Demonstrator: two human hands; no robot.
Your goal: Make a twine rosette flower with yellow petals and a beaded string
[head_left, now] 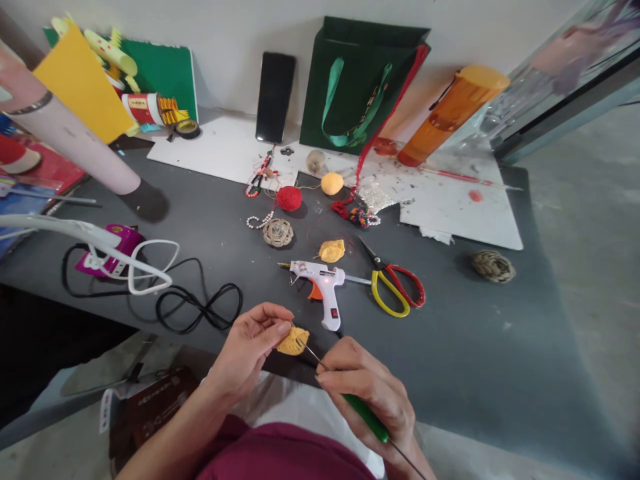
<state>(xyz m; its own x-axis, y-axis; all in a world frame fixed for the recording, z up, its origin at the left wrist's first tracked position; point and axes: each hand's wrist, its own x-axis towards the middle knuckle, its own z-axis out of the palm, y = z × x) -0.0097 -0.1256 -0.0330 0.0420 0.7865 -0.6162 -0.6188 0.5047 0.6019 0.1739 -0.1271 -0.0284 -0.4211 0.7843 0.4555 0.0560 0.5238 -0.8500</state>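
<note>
Between the thumb and fingers of my left hand [257, 337] is a small yellow crocheted piece [294, 341], held near the table's front edge. My right hand [367, 383] grips a green-handled crochet hook [367, 419], its thin metal shaft pointing up and left. The shaft's tip meets the yellow piece; whether it passes through a stitch is too small to tell. Just beyond my hands lies a white glue gun [327, 287] with a small light lit. Behind it sits another yellow crocheted piece [332, 251], and to its right are scissors [397, 283] with red and yellow handles.
Farther back are a red yarn ball [289, 198], a yellow ball [332, 183] and a coiled twine disc [278, 233]. A twine ball [493, 266] lies right. A phone [275, 97] and green bag [360, 87] stand against the wall. Black cable [200, 310] loops at left.
</note>
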